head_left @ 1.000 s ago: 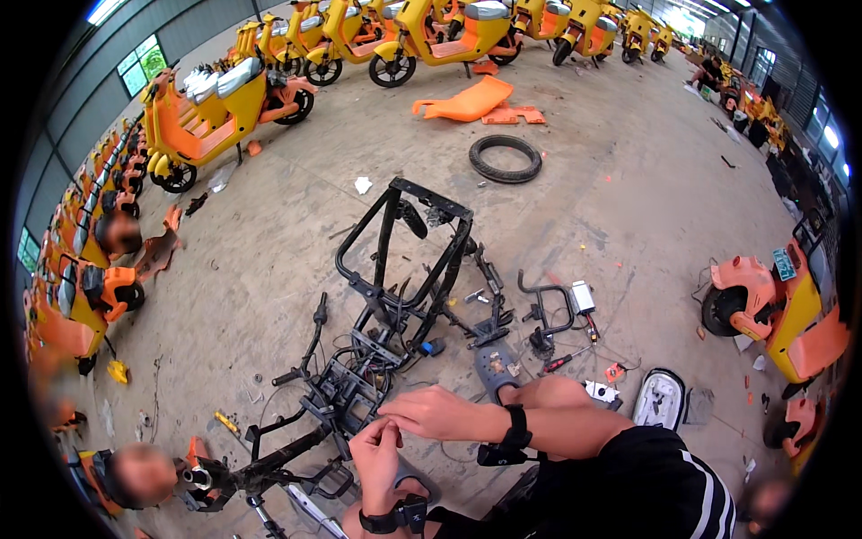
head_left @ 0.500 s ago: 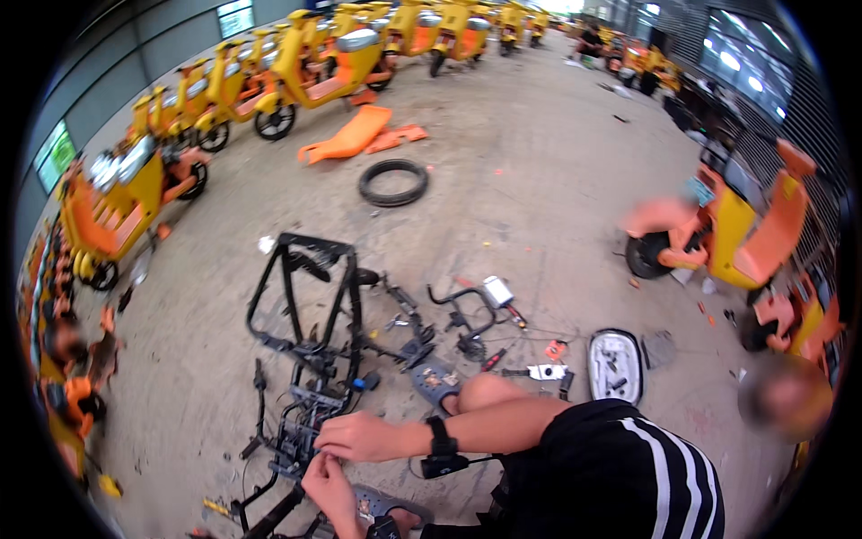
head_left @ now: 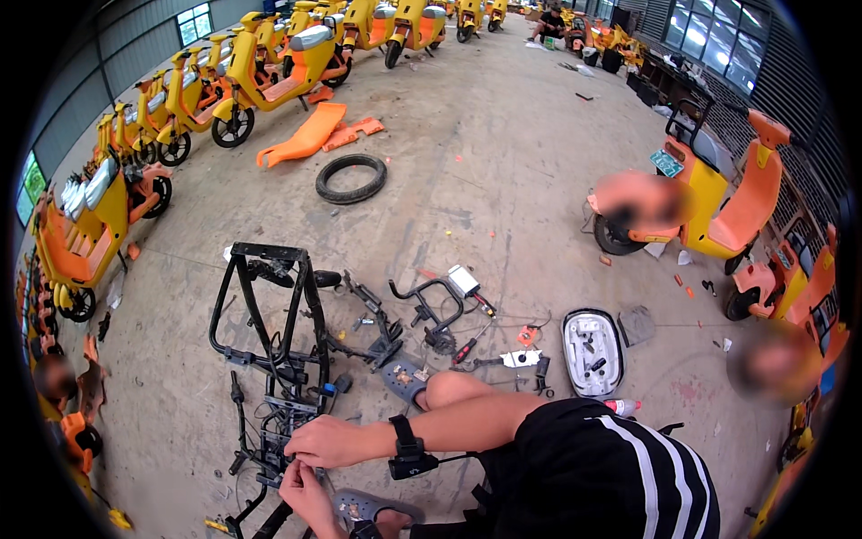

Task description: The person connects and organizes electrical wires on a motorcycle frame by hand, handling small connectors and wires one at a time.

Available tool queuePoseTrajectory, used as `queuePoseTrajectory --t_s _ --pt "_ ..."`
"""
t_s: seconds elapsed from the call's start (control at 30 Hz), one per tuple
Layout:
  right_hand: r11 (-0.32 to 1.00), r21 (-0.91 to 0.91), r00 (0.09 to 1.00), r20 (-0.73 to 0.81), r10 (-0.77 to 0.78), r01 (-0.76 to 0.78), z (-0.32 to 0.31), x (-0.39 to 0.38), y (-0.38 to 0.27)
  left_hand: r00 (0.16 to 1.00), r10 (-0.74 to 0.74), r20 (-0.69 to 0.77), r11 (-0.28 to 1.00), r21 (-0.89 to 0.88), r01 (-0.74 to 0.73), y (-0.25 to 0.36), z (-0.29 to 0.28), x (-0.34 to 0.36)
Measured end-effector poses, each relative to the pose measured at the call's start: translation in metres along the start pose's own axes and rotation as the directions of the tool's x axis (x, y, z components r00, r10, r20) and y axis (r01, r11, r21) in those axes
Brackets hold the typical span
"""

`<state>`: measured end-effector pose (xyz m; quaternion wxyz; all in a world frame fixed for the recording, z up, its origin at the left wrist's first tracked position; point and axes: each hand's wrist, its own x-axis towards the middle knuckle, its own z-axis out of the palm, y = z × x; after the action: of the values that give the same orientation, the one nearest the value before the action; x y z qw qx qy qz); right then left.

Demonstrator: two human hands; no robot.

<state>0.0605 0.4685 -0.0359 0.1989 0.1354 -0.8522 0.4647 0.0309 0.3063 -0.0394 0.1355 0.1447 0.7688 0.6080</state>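
Note:
My right hand (head_left: 330, 441) reaches in from the right, fingers bent and pressed together. Just below it my left hand (head_left: 308, 499) comes up from the lower edge, its fingers pinched too. The fingertips meet over the lower part of a bare black scooter frame (head_left: 319, 346), among its brackets and cables. Whatever the fingers hold is too small or too hidden to make out. A blue connector (head_left: 329, 389) sits on the frame just above my right hand. A handlebar-like black rod (head_left: 238, 395) lies left of the frame.
Around my feet lie a screwdriver (head_left: 465, 349), a silver box (head_left: 463, 280), a bent black tube bracket (head_left: 418, 310) and a white-lined tray (head_left: 618, 359) holding small parts. A loose tyre (head_left: 351, 179) and orange panels (head_left: 307, 136) lie farther off. Yellow scooters (head_left: 278, 72) line the left; another (head_left: 709, 193) stands right.
The view has shifted, so the floor and parts appear farther left. Both hands stay together at the frame with fingers pinched. A bottle now shows beside the tray.

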Motion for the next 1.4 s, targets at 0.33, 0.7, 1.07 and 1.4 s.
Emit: queuePoseTrajectory --t_s 0.33,0.7,1.07,1.4 --pt "0.999 0.012 0.999 0.009 -0.044 0.044 0.013 -0.001 0.003 0.996 -0.086 -0.027 0.994 -0.077 0.083 -0.020 -0.006 0.000" --pt "0.995 -0.012 0.995 0.023 -0.094 0.095 0.021 0.004 0.010 0.998 -0.046 -0.050 0.997 -0.071 0.043 -0.016 -0.010 0.001" --pt "1.000 0.012 1.000 0.013 -0.028 0.028 0.017 0.001 0.002 0.995 -0.013 -0.097 0.998 -0.068 0.006 -0.002 0.004 -0.004" --pt "0.995 -0.086 0.997 0.060 -0.052 0.057 0.016 -0.002 0.002 0.998 -0.042 -0.052 0.997 -0.071 0.038 -0.003 0.006 -0.005"
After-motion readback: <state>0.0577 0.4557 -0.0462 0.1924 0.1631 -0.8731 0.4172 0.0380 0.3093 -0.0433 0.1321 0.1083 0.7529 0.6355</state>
